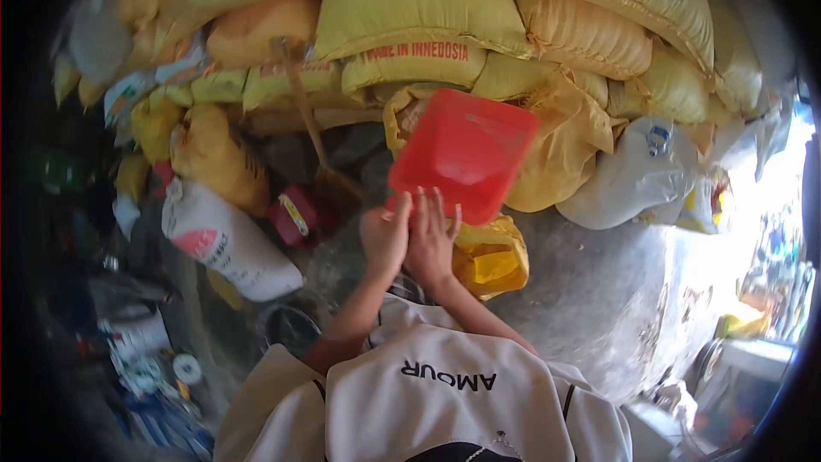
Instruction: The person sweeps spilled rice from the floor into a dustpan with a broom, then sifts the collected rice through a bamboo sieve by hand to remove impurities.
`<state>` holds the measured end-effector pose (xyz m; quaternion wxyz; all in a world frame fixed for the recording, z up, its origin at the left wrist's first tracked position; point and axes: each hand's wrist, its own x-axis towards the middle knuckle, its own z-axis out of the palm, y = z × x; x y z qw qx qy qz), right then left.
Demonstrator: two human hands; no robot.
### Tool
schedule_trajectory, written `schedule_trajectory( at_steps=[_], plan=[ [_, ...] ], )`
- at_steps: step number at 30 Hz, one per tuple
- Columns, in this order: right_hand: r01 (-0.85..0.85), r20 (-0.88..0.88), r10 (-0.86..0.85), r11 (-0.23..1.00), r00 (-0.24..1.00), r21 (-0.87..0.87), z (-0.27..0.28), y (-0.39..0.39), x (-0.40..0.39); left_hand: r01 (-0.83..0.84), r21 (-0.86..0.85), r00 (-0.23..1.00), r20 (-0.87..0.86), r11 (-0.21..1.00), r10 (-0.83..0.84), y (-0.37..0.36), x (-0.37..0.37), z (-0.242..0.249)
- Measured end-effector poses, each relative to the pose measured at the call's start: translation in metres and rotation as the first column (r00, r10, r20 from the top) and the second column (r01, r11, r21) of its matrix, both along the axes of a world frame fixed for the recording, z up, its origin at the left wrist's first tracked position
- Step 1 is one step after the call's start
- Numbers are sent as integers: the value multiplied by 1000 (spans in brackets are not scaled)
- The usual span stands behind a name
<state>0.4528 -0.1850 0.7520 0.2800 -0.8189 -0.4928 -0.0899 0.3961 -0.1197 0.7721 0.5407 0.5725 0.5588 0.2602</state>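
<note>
A red plastic container [466, 154] with rounded corners is tilted up in front of me. My left hand [387, 235] is closed at its lower left edge; the part it grips is mostly hidden. Against the same lower edge, my right hand [431, 235] has its fingers stretched out, close beside the left hand. Its thumb is out of sight. Just below the container stands an open yellow bag [489, 265]. Behind the container, partly covered by it, is another open sack [400, 115] with pale contents.
Yellow sacks [419, 4] are piled along the back. A tied yellow bag [560, 137] and a white sack [633, 175] stand at right. On the left are a printed white sack [227, 244], a red box-like object [295, 216] and a wooden handle [304, 107].
</note>
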Motion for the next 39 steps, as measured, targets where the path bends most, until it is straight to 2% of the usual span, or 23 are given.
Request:
schedule_trajectory(
  at_steps=[2, 4, 5, 6, 8, 9, 10, 11, 12, 13, 15, 16, 18, 19, 21, 22, 24, 25, 27, 31, 33, 37, 39],
  plan=[
    [46, -103, -25, 976, 994, 211, -22, 22, 21, 159, 45, 975, 148, 986, -164, 18, 10, 2],
    [200, -214, -159, 962, 964, 187, -33, 44, 44, 336, -36, 907, 283, 941, -313, 37, 24, 11],
    [280, -226, -226, 928, 948, 246, -41, 51, 54, 388, -12, 855, 378, 921, -355, 47, 31, 15],
    [351, -236, -288, 887, 928, 299, -46, 56, 65, 403, -38, 849, 388, 914, -358, 57, 37, 14],
    [443, -228, -381, 756, 896, 481, -41, 69, 99, 456, -88, 686, 669, 886, -286, 81, 51, 10],
    [522, -293, -433, 684, 853, 510, -40, 68, 120, 490, 6, 722, 558, 872, -410, 104, 46, 8],
    [598, -362, -478, 603, 800, 527, -40, 64, 138, 469, 4, 772, 484, 883, -412, 126, 43, -5],
    [605, -352, -493, 614, 796, 507, -35, 60, 148, 453, -1, 817, 400, 891, -415, 146, 41, -27],
    [665, -559, -379, 551, 737, 504, -24, 57, 154, 404, -2, 881, 271, 915, -388, 169, 39, -61],
    [729, -730, -234, 483, 642, 486, -13, 59, 155, 359, 11, 924, 135, 933, -357, 192, 39, -108],
    [756, -774, -243, 509, 584, 411, 5, 82, 145, 254, -102, 933, -235, 962, -271, 228, 36, -248],
    [767, -814, -229, 537, 534, 352, 10, 97, 141, 254, -112, 934, -231, 961, -274, 235, 43, -242],
    [762, -810, -247, 557, 532, 330, 6, 127, 133, 222, -544, 905, -193, 809, -379, 247, 51, -232],
    [760, -811, -257, 570, 526, 313, 3, 141, 128, 218, -552, 905, -194, 805, -378, 247, 53, -251],
    [766, -820, -292, 593, 493, 249, 2, 158, 126, 373, -520, 911, 47, 768, -410, 244, 56, -274],
    [775, -823, -304, 586, 480, 236, 1, 162, 127, 376, -530, 907, 41, 760, -420, 242, 54, -280],
    [787, -827, -356, 596, 435, 157, 0, 166, 129, 453, -355, 891, 148, 818, -430, 238, 52, -281],
    [796, -827, -368, 587, 425, 148, -1, 167, 129, 462, -364, 886, 146, 809, -440, 234, 52, -277],
    [802, -846, -373, 588, 380, 101, -2, 169, 129, 405, -307, 861, 446, 861, -245, 224, 49, -265],
    [786, -821, -415, 615, 391, 63, -21, 177, 139, 367, -278, 889, 385, 888, -247, 221, 41, -250],
    [752, -719, -511, 659, 471, 24, -34, 179, 149, 347, -361, 890, 418, 866, -182, 222, 35, -254],
    [750, -768, -536, 651, 350, -112, -23, 206, 161, 363, -325, 889, 402, 873, -220, 226, 29, -238],
    [730, -601, -603, 682, 524, -47, -47, 211, 172, 372, -196, 903, 301, 907, -305, 227, 29, -236]
  ],
)
